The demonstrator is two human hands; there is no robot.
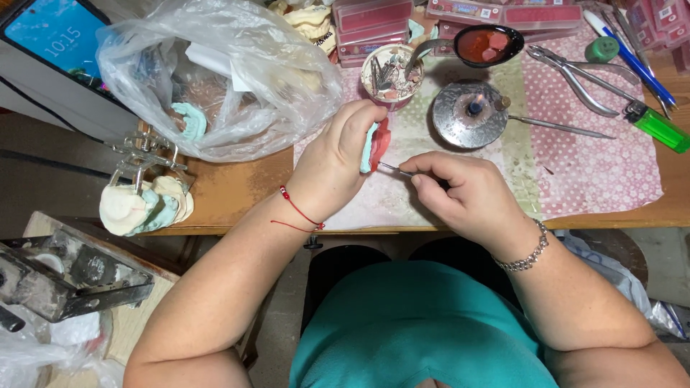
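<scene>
My left hand [334, 159] grips a pale green dental cast [369, 147] with a red wax layer on it, held on edge above the table's front. My right hand [460, 190] pinches a thin metal instrument [394, 169] whose tip touches the lower edge of the cast. A red string bracelet is on my left wrist, a metal chain bracelet on my right.
A lit round metal burner [471, 113] stands behind my right hand, with a small cup of scraps [390, 73] and a spoon of red wax [487, 45]. Pliers [578, 75], a green lighter [658, 127], a clear plastic bag [215, 72], an articulator with casts [144, 201].
</scene>
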